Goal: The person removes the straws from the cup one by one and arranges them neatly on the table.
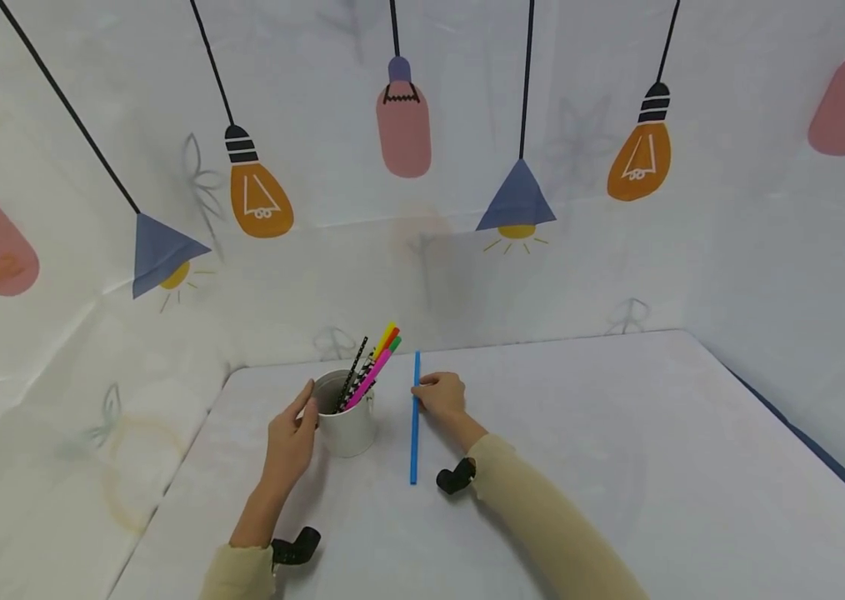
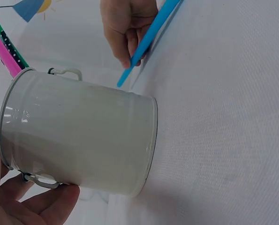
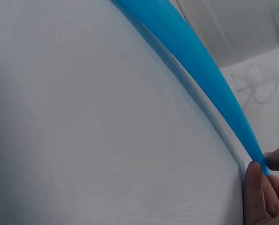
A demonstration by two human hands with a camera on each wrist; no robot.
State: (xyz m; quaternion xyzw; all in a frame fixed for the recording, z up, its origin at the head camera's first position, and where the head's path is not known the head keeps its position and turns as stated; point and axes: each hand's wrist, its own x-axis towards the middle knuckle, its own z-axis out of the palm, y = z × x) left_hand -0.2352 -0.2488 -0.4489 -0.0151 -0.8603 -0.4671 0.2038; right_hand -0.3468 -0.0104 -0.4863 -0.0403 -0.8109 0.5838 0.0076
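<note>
A small white metal pail [image 1: 348, 435] stands upright on the table, with several straws [image 1: 373, 367] leaning in it: pink, green, orange, yellow and black-and-white patterned ones. My left hand [image 1: 291, 440] holds the pail's left side near the rim. In the left wrist view, its fingers [image 2: 59, 205] curl against the pail beside a small side loop. To the right of the pail, my right hand [image 1: 443, 397] pinches a long blue straw [image 1: 414, 442] toward its far end. The right wrist view shows thumb and fingers [image 3: 255, 190] on the straw, which lies close above the table.
The white-covered table [image 1: 580, 417] extends to the right and toward me. Behind it rises a white sheet wall [image 1: 452, 275] printed with lamps and bulbs. A black wrist camera [image 1: 456, 476] sits on the right wrist, and another [image 1: 297, 547] on the left.
</note>
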